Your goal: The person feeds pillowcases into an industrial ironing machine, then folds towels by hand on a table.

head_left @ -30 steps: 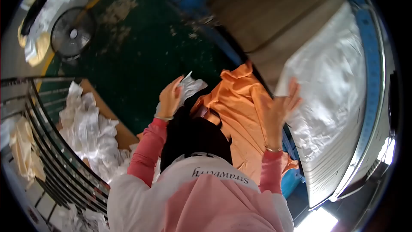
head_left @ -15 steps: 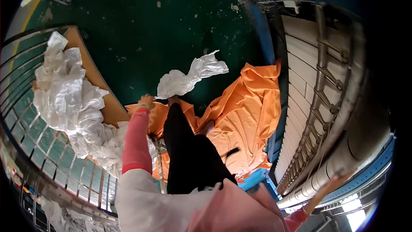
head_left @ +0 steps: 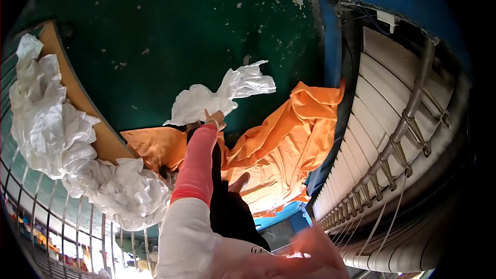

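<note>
White cloth [head_left: 223,93] slants lengthwise toward upper right.

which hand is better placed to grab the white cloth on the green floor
Left, most likely: the left hand is at the near edge of the white cloth, though contact is unclear, while the right hand is out of view.

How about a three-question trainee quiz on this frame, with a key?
1. True or false: the right hand is in view.
2. The orange cloth lies: A) neatly folded; B) rumpled; C) rolled up.
3. Fill in the colour: just past the left hand, a ____ cloth lies on the floor.

Key: 1. False. 2. B. 3. White.
</note>
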`<state>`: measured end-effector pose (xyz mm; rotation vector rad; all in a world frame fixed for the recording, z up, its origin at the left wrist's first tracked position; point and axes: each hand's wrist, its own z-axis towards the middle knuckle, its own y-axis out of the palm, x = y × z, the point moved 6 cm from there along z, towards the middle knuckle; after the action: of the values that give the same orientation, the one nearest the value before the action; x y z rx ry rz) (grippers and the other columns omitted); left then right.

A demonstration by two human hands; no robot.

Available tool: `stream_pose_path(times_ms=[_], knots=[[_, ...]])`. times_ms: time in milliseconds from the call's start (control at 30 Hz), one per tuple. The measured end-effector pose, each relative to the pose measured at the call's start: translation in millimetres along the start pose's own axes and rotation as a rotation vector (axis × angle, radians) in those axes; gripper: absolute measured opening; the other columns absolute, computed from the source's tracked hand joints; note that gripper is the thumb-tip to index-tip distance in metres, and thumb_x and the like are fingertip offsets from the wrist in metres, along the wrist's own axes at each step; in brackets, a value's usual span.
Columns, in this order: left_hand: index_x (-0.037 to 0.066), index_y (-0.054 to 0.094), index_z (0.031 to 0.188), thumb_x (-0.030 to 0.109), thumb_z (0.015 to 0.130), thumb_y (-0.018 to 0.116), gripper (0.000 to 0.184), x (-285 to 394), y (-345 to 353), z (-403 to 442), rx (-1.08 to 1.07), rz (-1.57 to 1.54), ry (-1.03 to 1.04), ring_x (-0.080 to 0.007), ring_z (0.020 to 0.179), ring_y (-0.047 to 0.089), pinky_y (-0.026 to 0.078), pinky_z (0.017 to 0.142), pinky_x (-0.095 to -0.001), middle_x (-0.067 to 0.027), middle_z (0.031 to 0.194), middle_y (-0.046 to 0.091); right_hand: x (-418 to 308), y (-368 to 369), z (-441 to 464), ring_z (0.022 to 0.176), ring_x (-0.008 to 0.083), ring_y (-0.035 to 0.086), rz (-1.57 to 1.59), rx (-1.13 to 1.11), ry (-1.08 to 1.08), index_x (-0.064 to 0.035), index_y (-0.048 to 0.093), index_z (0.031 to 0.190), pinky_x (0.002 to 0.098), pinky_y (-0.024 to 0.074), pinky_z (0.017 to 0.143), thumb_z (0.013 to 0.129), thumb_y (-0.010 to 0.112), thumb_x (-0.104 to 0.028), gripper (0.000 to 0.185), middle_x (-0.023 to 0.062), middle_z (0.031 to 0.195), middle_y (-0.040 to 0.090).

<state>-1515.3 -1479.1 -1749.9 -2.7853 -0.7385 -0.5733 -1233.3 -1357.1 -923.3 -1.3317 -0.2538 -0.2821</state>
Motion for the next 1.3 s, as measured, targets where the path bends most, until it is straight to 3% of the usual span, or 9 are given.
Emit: stream_pose_path(times_ms=[100,167,467,667,767,833,1067,1267,1300], knots=[[0.009,0.068,0.100,0.015,0.085,0.061,0.017,7.1,5.0,-48.4,0.204,-0.586,0.237,-0.0235,0.101,0.062,0.045,0.093,-0.0406,-0.0083,0.100,0.065,13.6,-5.4,-5.2,0.140,0.0302,0.020,0.013,0.012,0.004,-0.0048,0.021,0.147,0.0414,0.0177,0.114,0.097,0.039,-0.048,0.068,0.0145,0.153,0.020],[0.007,0.069,0.095,0.009,0.088,0.057,0.014,19.9,5.3,-97.0,0.333,-0.750,0.587,-0.0218,0.088,0.063,0.048,0.074,-0.0279,-0.0112,0.097,0.065,25.5,-18.1,-9.4,0.140,0.0301,0.020,0.039,0.034,0.017,-0.0050,0.022,0.147,0.0410,0.0177,0.114,0.097,0.039,-0.047,0.067,0.0142,0.153,0.021],[0.002,0.066,0.106,-0.001,0.089,0.051,0.023,138.7,-85.4,-412.1,0.359,-1.083,0.836,-0.0141,0.089,0.054,0.041,0.080,-0.0233,-0.0053,0.095,0.058,78.6,-58.3,-3.7,0.140,0.0297,0.021,0.200,0.109,0.020,-0.0059,0.025,0.146,0.0391,0.0177,0.114,0.098,0.040,-0.043,0.062,0.0130,0.152,0.023],[0.009,0.031,0.141,0.007,0.094,0.047,0.050,207.3,-148.7,-518.3,-0.065,-2.044,0.805,-0.0247,0.113,0.054,0.043,0.096,-0.0412,-0.0127,0.126,0.053,162.2,-34.8,89.3,0.140,0.0294,0.022,0.330,0.045,0.007,-0.0066,0.026,0.146,0.0379,0.0178,0.114,0.099,0.041,-0.040,0.059,0.0122,0.152,0.025],[-0.002,0.041,0.129,0.011,0.093,0.048,0.039,239.8,-162.1,-546.4,-0.579,-2.053,0.832,-0.0267,0.113,0.053,0.042,0.098,-0.0415,-0.0145,0.126,0.053,200.8,-0.5,129.9,0.140,0.0298,0.022,0.046,0.203,-0.015,-0.0076,0.029,0.145,0.0391,0.0182,0.113,0.097,0.044,-0.043,0.061,0.0120,0.150,0.029],[-0.003,0.045,0.123,0.011,0.092,0.047,0.033,271.6,-171.4,-585.5,-0.474,-2.037,0.740,-0.0270,0.110,0.054,0.043,0.097,-0.0413,-0.0142,0.121,0.055,168.3,-26.5,121.9,0.140,0.0288,0.023,0.093,0.128,0.211,-0.0082,0.030,0.145,0.0401,0.0176,0.113,0.095,0.045,-0.045,0.064,0.0134,0.149,0.032],[0.000,0.052,0.111,0.011,0.095,0.044,0.021,358.7,-189.7,-691.2,-0.388,-1.699,0.970,-0.0277,0.106,0.057,0.044,0.097,-0.0412,-0.0137,0.111,0.060,-70.1,-99.0,-9.0,0.132,0.0320,0.038,1.222,0.056,-0.336,-0.0049,0.034,0.142,0.0383,0.0311,0.109,0.080,0.070,-0.040,0.079,0.0182,0.141,0.043],[0.002,0.058,0.106,0.018,0.095,0.051,0.021,400.7,-223.9,-771.1,-0.348,-1.503,1.149,-0.0230,0.095,0.063,0.051,0.087,-0.0379,-0.0115,0.102,0.065,-139.2,-3.5,-100.3,0.100,0.0376,0.057,0.890,-0.509,-0.161,-0.0063,0.058,0.118,0.0417,0.0479,0.081,0.075,0.071,-0.026,0.050,0.0197,0.110,0.058],[0.002,0.059,0.106,0.021,0.095,0.051,0.023,401.4,-234.2,-785.3,-0.276,-1.486,1.179,-0.0224,0.096,0.063,0.051,0.086,-0.0378,-0.0113,0.103,0.066,-126.1,-10.8,-98.6,0.096,0.0369,0.058,0.925,-0.291,-0.204,-0.0051,0.059,0.112,0.0419,0.0481,0.078,0.075,0.070,-0.023,0.042,0.0193,0.106,0.059]])
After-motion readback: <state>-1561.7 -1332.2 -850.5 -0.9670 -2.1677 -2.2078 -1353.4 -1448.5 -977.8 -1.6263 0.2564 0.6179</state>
